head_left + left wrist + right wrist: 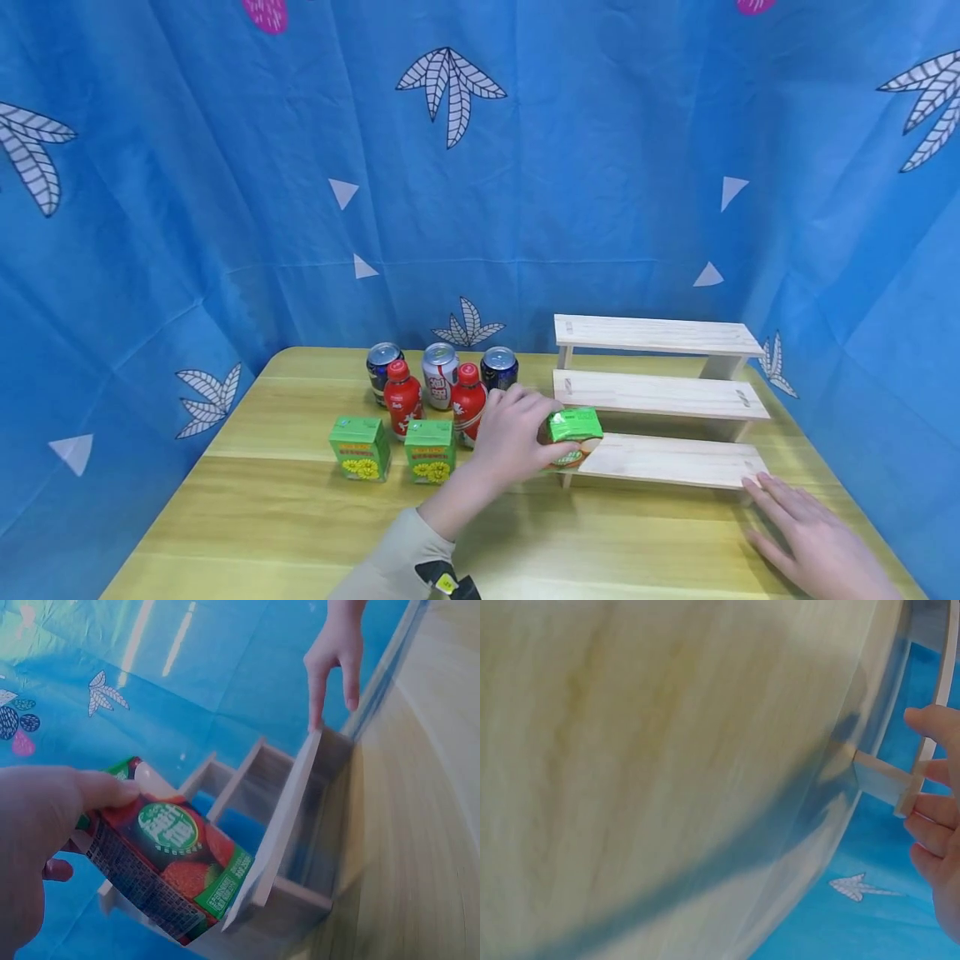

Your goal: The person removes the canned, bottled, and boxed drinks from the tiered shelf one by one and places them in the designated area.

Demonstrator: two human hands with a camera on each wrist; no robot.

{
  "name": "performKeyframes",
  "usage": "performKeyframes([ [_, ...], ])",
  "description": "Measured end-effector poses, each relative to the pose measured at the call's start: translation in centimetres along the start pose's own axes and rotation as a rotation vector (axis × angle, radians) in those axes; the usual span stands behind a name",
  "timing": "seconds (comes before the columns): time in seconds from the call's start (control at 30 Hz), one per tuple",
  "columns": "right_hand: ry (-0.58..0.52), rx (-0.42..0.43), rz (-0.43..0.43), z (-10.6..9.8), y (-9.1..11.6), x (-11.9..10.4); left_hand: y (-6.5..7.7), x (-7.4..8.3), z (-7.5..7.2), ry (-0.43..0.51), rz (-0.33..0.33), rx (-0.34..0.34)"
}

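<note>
My left hand (517,433) grips a small drink carton (575,425) with a green top, thumb on one side and fingers on the other. In the left wrist view the carton (169,851) shows strawberries and a pale fruit, and it is tilted. It overlaps the left end of the lowest board (667,460) of a three-step wooden rack (660,393). My right hand (813,533) has its fingertips at that board's right front corner, fingers fairly straight. In the right wrist view the right hand (941,795) is partly cut off by the frame edge.
Two green cartons with yellow flowers (360,450) stand left of my left arm. Behind them are two red bottles (403,400), one partly hidden by the hand, and three cans (440,375). Blue patterned cloth (570,167) surrounds the wooden table (247,508).
</note>
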State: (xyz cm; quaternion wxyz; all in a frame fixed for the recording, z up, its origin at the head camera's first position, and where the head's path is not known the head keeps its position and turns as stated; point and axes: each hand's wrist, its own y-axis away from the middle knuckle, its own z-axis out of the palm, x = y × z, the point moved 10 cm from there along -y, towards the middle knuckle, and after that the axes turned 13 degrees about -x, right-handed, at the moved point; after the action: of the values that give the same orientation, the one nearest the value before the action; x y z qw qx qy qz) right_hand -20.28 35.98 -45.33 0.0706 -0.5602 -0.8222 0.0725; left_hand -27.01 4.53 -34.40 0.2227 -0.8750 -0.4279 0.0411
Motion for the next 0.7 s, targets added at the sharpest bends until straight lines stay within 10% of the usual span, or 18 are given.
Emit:
performKeyframes([
  [0.7,-0.001,-0.026,0.023,0.3,0.0,0.1,3.0,-3.2,-0.7,-0.110,0.034,-0.035],
])
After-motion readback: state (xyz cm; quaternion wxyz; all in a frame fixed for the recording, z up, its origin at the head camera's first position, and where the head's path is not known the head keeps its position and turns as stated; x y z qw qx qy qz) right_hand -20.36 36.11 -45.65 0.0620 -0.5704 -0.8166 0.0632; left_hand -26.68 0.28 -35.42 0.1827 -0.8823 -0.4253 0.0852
